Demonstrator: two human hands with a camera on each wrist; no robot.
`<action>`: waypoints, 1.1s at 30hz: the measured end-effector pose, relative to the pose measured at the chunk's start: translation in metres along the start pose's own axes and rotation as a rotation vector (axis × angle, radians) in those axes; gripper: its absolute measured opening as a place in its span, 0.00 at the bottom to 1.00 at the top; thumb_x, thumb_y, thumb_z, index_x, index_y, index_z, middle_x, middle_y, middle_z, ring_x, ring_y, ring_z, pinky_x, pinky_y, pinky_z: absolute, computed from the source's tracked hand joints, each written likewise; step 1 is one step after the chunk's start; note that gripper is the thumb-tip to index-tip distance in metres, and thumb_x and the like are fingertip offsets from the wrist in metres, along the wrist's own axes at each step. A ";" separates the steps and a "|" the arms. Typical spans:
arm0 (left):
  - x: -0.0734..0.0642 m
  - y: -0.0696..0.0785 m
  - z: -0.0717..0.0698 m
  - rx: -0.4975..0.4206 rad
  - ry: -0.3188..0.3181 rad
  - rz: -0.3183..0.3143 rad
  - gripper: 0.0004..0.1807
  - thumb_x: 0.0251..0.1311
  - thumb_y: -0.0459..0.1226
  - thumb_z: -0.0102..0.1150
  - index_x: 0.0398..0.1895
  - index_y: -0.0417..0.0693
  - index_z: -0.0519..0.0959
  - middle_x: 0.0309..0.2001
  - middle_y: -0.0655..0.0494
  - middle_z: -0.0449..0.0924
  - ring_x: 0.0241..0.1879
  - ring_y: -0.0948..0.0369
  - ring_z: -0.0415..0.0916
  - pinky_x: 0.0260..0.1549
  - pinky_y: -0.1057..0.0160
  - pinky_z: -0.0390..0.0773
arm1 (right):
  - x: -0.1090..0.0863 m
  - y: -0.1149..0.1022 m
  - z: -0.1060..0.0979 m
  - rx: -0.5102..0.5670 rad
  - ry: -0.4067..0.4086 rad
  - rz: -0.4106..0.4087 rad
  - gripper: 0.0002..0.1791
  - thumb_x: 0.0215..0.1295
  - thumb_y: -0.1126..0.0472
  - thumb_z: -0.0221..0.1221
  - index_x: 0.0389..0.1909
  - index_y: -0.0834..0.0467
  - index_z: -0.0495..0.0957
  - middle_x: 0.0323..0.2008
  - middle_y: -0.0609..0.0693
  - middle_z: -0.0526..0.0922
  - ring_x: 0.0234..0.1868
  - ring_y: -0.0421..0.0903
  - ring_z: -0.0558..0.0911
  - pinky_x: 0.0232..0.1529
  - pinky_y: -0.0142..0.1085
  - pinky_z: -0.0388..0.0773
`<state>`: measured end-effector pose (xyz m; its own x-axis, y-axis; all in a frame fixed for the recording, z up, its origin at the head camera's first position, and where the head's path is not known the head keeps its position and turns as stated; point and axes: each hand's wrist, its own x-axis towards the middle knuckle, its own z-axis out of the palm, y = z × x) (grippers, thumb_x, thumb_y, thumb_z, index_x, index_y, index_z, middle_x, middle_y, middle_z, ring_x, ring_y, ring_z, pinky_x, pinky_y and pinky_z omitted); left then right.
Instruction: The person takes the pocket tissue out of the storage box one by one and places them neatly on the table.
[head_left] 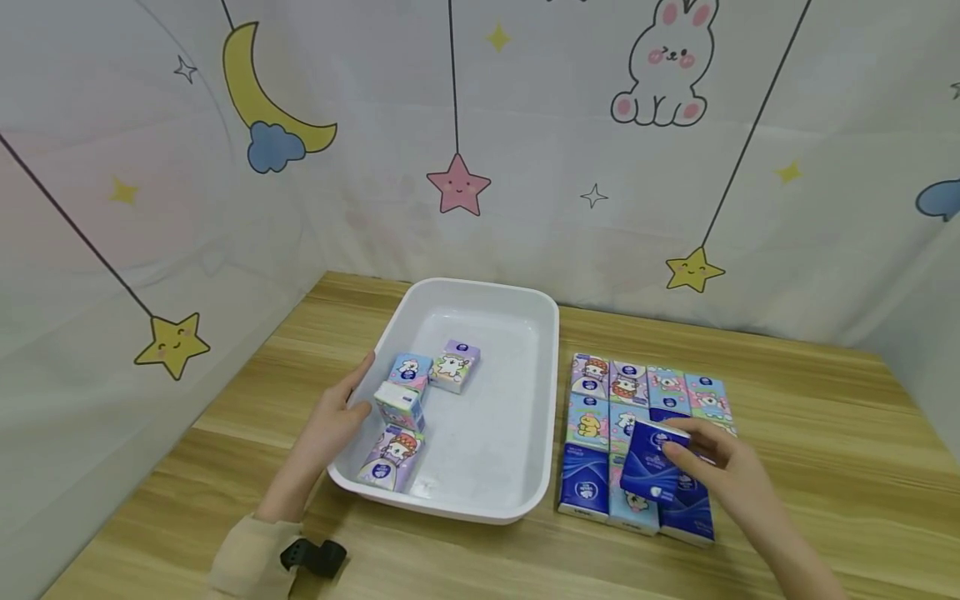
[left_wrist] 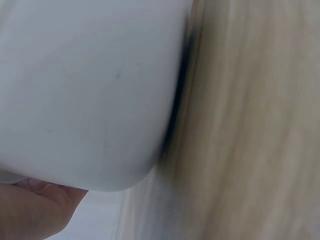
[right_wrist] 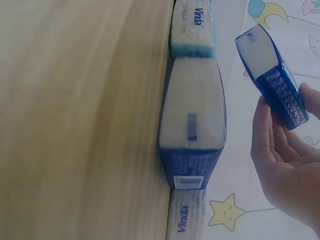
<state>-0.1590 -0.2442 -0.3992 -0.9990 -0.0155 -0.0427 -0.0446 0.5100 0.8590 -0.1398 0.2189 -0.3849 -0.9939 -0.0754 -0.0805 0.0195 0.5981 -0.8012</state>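
My right hand [head_left: 716, 458] pinches a dark blue tissue pack [head_left: 651, 462] between thumb and fingers. It holds this pack tilted, raised above a block of tissue packs [head_left: 585, 483] laid in rows; the right wrist view shows the same pack [right_wrist: 280, 85] apart from the ones on the table. At the left side of a white plastic basin [head_left: 543, 400], my left hand [head_left: 330, 429] grips the rim, the thumb near the top edge. Inside the basin's left half are several patterned tissue packs, among them a purple one [head_left: 455, 365] and one tipped up [head_left: 400, 406].
The basin stands on a wood-grain table [head_left: 255, 400], left of the block of packs. Behind the table hangs a pale curtain [head_left: 540, 225] printed with stars, a moon and a rabbit. A black band [head_left: 313, 557] is on the left wrist.
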 end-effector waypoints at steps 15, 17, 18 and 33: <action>0.001 -0.002 0.000 -0.010 0.001 0.003 0.38 0.60 0.27 0.42 0.76 0.51 0.49 0.76 0.44 0.47 0.73 0.40 0.48 0.69 0.38 0.56 | -0.002 0.028 -0.025 0.088 -0.068 0.284 0.37 0.64 0.43 0.57 0.66 0.63 0.64 0.53 0.48 0.78 0.40 0.23 0.74 0.43 0.25 0.77; 0.000 -0.001 0.000 -0.013 -0.001 0.003 0.38 0.60 0.27 0.42 0.76 0.51 0.49 0.76 0.44 0.47 0.74 0.41 0.48 0.69 0.38 0.56 | -0.003 0.033 -0.029 0.103 -0.073 0.299 0.37 0.65 0.43 0.57 0.66 0.64 0.64 0.53 0.48 0.78 0.40 0.23 0.75 0.43 0.27 0.79; 0.000 -0.001 -0.001 -0.014 -0.001 0.005 0.38 0.60 0.27 0.42 0.76 0.51 0.49 0.76 0.44 0.47 0.74 0.41 0.48 0.69 0.38 0.56 | -0.003 0.035 -0.031 0.118 -0.076 0.305 0.37 0.65 0.43 0.57 0.66 0.64 0.64 0.52 0.47 0.78 0.40 0.23 0.75 0.43 0.27 0.80; 0.000 -0.002 0.000 -0.026 0.004 0.005 0.38 0.60 0.27 0.42 0.76 0.50 0.49 0.76 0.44 0.47 0.73 0.40 0.49 0.68 0.38 0.57 | -0.007 0.066 -0.062 0.223 -0.189 0.493 0.47 0.67 0.38 0.50 0.71 0.70 0.51 0.48 0.45 0.81 0.42 0.31 0.81 0.46 0.29 0.82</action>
<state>-0.1587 -0.2452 -0.4008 -0.9992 -0.0165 -0.0364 -0.0399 0.4876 0.8722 -0.1386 0.3089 -0.4004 -0.8252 0.0160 -0.5647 0.5186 0.4179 -0.7459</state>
